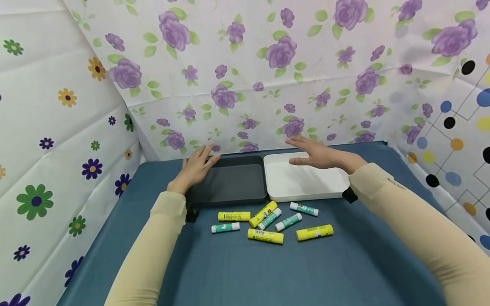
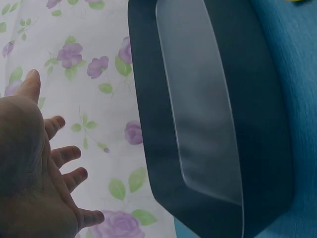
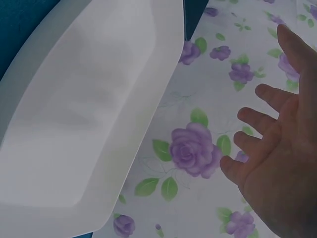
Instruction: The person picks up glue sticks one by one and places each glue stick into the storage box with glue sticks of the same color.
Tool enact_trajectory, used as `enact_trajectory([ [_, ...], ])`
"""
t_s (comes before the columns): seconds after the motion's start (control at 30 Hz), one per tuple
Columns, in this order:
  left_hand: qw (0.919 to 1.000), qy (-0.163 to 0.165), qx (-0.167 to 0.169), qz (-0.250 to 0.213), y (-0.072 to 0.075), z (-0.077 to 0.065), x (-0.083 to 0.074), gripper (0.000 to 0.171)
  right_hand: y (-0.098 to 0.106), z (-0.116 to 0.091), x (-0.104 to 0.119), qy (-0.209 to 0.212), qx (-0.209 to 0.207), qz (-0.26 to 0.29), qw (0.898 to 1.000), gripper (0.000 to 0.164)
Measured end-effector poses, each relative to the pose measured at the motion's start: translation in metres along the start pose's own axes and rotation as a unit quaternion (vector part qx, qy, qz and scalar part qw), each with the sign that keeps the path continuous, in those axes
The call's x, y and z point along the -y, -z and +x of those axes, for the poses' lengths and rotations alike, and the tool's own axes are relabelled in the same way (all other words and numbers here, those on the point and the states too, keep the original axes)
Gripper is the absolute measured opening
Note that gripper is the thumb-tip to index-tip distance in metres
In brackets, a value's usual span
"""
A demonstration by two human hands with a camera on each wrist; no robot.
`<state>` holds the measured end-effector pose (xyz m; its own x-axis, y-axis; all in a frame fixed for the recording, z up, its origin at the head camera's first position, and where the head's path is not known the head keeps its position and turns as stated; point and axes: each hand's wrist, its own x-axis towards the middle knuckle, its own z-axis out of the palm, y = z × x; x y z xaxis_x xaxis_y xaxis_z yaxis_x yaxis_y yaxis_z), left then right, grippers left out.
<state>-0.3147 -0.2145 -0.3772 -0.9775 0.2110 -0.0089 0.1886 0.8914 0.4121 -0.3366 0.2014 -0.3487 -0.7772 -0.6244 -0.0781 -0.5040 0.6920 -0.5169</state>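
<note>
My left hand (image 1: 194, 168), its fingers spread and holding nothing, is over the left end of a dark grey tray (image 1: 233, 182). In the left wrist view the same hand (image 2: 34, 168) appears beside the tray's long wall. On the other side, my right hand (image 1: 319, 154) is held above a white tray (image 1: 302, 182), fingers extended and thumb apart. The right wrist view has this hand (image 3: 277, 148) to the right of the white tray's rim (image 3: 143, 144). In front of the trays lie several yellow glue sticks (image 1: 266, 236) and several smaller green-and-white glue sticks (image 1: 289, 222).
A blue cloth (image 1: 237, 276) covers the table. The two trays stand side by side along its back edge. Behind them hangs a sheet with purple flowers (image 1: 223, 97); patterned sheets also close off the left and right sides.
</note>
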Motion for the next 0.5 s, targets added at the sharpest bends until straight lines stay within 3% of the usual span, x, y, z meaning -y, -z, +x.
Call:
enact_trajectory([
  [0.5, 0.9983, -0.007, -0.036, -0.046, 0.001, -0.016, 0.019, 0.071, -0.006, -0.013, 0.021, 0.039, 0.027, 0.031, 0.998, 0.075],
])
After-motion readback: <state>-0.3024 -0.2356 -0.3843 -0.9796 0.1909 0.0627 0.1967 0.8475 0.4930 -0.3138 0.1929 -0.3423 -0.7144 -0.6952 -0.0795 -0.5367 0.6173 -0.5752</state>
